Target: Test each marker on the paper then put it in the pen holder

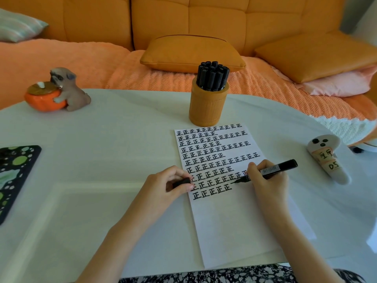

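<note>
1. The right hand [267, 182] is gripping a black marker [269, 170]. Its fingers [253, 170] are pinching the barrel near the tip, and the back end is pointing up and to the right.
2. The marker's tip is touching the paper [234, 221], just right of the last character in the lowest written row.
3. The left hand [163, 185] is resting at the paper's left edge, its fingers [179, 174] curling round and pinching the black cap [181, 183].
4. The paper is lying flat on the white surface [102, 139]. Its upper half is carrying rows of one repeated black character, and its lower half is showing blank.
5. The orange holder [208, 107] is standing upright just beyond the paper's top edge, with capped markers [213, 75] standing bunched inside it.
6. A dog figurine [68, 88] is sitting at the far left of the surface, hugging an orange pumpkin [43, 102].
7. A white controller [330, 158] with paper labels is lying right of the paper, well apart from it.
8. A dark mat [14, 176] with green spots is lying at the left edge.
9. An orange sofa [204, 21] is standing behind the surface, with a cushion [189, 52] lying on it.
</note>
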The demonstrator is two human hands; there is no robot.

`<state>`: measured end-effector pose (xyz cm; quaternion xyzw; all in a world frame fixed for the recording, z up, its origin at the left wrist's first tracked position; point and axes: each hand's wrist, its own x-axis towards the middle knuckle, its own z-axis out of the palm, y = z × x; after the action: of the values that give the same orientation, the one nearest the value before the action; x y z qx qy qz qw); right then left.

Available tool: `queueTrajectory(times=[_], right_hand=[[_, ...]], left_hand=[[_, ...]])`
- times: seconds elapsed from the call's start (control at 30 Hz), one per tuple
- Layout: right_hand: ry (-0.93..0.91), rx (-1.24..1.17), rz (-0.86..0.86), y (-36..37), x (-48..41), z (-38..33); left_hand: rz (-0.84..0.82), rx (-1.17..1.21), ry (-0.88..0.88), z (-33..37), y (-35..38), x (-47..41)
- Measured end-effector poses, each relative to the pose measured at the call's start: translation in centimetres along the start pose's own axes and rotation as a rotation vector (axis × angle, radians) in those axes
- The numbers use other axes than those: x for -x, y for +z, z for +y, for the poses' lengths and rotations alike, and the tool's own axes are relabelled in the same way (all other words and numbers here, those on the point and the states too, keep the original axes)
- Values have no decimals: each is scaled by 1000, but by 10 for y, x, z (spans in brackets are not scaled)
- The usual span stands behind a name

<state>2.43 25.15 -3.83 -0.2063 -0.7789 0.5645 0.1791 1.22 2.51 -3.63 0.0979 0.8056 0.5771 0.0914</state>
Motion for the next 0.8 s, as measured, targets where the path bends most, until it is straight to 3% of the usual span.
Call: queueTrajectory(times=[0.8], right_hand=[[-18,46,-53,-2,1,-5]], left_hand=[[-10,-1,-9,2,-1,1]])
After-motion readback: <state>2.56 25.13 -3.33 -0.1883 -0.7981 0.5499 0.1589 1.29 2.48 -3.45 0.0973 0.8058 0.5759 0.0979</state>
